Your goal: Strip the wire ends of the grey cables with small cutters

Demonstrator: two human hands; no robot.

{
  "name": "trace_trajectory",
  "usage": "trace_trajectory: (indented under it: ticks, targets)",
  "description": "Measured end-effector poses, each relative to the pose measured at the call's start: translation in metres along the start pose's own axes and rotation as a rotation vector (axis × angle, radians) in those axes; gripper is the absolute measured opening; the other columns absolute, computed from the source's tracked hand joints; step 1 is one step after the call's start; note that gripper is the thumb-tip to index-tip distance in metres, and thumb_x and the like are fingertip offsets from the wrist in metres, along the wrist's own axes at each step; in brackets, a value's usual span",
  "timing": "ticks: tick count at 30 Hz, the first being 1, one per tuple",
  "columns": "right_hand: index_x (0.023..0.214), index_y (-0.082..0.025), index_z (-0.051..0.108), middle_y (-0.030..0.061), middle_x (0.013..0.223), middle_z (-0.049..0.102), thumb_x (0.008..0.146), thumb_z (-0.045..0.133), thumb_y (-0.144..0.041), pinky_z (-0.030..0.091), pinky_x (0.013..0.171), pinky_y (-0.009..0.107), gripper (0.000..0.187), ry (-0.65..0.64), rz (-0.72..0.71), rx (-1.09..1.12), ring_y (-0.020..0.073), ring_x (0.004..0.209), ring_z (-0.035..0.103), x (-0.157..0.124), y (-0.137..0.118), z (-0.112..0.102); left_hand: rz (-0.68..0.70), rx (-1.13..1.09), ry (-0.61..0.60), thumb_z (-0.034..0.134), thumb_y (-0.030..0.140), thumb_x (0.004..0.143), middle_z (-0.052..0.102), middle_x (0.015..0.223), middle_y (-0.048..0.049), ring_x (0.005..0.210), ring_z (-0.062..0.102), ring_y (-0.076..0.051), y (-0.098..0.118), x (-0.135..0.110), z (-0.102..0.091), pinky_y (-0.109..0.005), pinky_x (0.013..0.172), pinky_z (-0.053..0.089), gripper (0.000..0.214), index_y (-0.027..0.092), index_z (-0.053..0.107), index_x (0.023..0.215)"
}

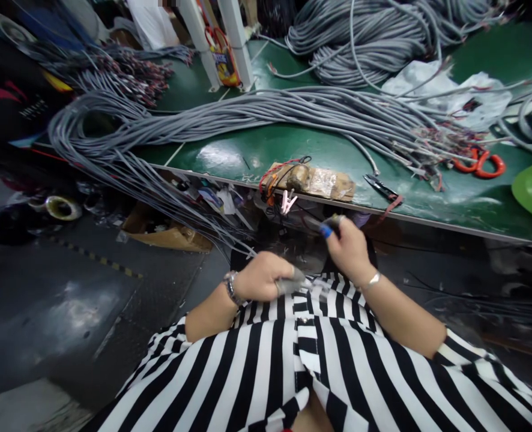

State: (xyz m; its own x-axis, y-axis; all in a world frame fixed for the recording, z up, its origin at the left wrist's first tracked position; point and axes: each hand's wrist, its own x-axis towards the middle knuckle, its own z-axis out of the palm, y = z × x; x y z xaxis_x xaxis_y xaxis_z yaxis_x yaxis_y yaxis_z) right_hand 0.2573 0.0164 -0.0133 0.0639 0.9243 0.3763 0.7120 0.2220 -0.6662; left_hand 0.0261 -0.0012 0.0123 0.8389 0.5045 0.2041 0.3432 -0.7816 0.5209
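Note:
My left hand (263, 277) is closed in front of my striped shirt, with covered fingertips. It grips a grey cable (241, 245) that runs up to the long bundle on the bench, and a pale, blurred end pokes out past the fingers. To its right and a little higher, my right hand (350, 249) is pinched shut, with a blue cover on one fingertip. Whatever lies between those fingers is too blurred to make out. The two hands are apart. Beyond them, at the bench edge, a wooden block (322, 182) carries wires and a pale pink clip (288, 203).
The grey cable bundle (248, 111) stretches along the green bench (293, 141) and hangs over its left side. Pliers (382, 187) and red-orange-handled scissors (489, 165) lie at the right. Coiled cables (365, 42) are piled behind. A cardboard box (171, 234) sits below.

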Motion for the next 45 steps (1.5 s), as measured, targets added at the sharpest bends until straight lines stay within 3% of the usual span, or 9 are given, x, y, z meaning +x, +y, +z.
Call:
trace_trajectory:
  ticks: [2,3,7,11,16,25,38,41,45]
  targets:
    - [0.079,-0.02,0.056,0.0032,0.071,0.062,0.084,0.051,-0.034,0.043,0.061,0.03,0.015,0.143,0.121,0.077,0.0179,0.064,0.054,0.008,0.01,-0.005,0.021,-0.061,-0.034,0.054,0.036,0.087,0.07,0.07,-0.0033,0.065,0.066,-0.012,0.002,0.0,0.002,-0.02,0.06,0.047,0.022,0.021,0.071,0.088]
    - [0.081,-0.02,0.057,0.0027,0.071,0.062,0.085,0.052,-0.035,0.044,0.061,0.03,0.016,0.135,0.117,0.095,0.0175,0.064,0.054,0.011,0.013,-0.01,-0.031,-0.041,0.005,0.053,0.035,0.088,0.071,0.072,-0.0036,0.066,0.066,-0.012,0.001,-0.001,0.003,-0.02,0.061,0.048,0.022,0.021,0.07,0.089]
    - [0.084,-0.02,0.062,0.0043,0.08,0.064,0.084,0.057,-0.031,0.045,0.068,0.031,0.013,-0.13,-0.217,0.084,0.0178,0.073,0.057,0.007,0.004,-0.035,-0.255,0.064,0.231,0.053,0.031,0.088,0.072,0.08,-0.0045,0.072,0.068,-0.014,-0.011,-0.006,-0.003,-0.023,0.067,0.051,0.021,0.018,0.069,0.094]
    - [0.083,-0.019,0.064,0.0063,0.082,0.063,0.083,0.057,-0.028,0.043,0.068,0.032,0.011,-0.227,-0.417,-0.092,0.0185,0.074,0.054,-0.001,-0.011,-0.05,-0.257,0.106,0.354,0.057,0.03,0.086,0.073,0.083,-0.0049,0.075,0.069,-0.015,-0.015,-0.009,-0.008,-0.025,0.07,0.053,0.019,0.018,0.069,0.096]
    - [0.082,-0.019,0.064,0.0063,0.08,0.061,0.083,0.055,-0.026,0.04,0.066,0.033,0.011,-0.223,-0.444,-0.23,0.0191,0.072,0.051,0.0,-0.014,-0.051,-0.196,0.17,0.386,0.057,0.03,0.085,0.074,0.083,-0.0048,0.074,0.069,-0.015,-0.009,-0.005,-0.008,-0.025,0.068,0.053,0.018,0.018,0.069,0.093]
    - [0.08,-0.018,0.062,0.0068,0.08,0.06,0.084,0.053,-0.025,0.038,0.067,0.032,0.012,-0.296,-0.493,-0.228,0.0189,0.073,0.047,-0.004,-0.024,-0.036,-0.171,0.254,0.357,0.055,0.033,0.087,0.072,0.075,-0.0048,0.069,0.067,-0.015,-0.005,-0.004,-0.007,-0.025,0.064,0.052,0.021,0.017,0.068,0.087]
    - [0.081,-0.017,0.06,0.007,0.08,0.059,0.084,0.053,-0.023,0.039,0.066,0.032,0.009,-0.309,-0.487,-0.227,0.019,0.073,0.047,-0.006,-0.021,-0.036,-0.152,0.26,0.372,0.056,0.031,0.086,0.071,0.074,-0.0049,0.066,0.066,-0.014,-0.007,-0.006,-0.005,-0.025,0.062,0.05,0.02,0.016,0.068,0.087]
    - [0.074,-0.018,0.056,0.0057,0.075,0.056,0.084,0.053,-0.024,0.04,0.064,0.031,0.012,-0.288,-0.4,-0.106,0.0177,0.07,0.048,-0.01,-0.02,-0.027,-0.165,0.248,0.374,0.056,0.031,0.086,0.071,0.073,-0.0049,0.065,0.066,-0.014,-0.006,-0.006,-0.005,-0.024,0.062,0.05,0.02,0.016,0.068,0.086]
    - [0.072,-0.019,0.054,0.0024,0.07,0.057,0.083,0.056,-0.025,0.041,0.062,0.028,0.013,-0.276,-0.161,0.129,0.0154,0.066,0.051,-0.018,-0.02,-0.012,-0.17,0.232,0.395,0.058,0.031,0.085,0.071,0.071,-0.0043,0.063,0.066,-0.014,-0.005,-0.006,-0.005,-0.023,0.061,0.05,0.019,0.016,0.069,0.085]
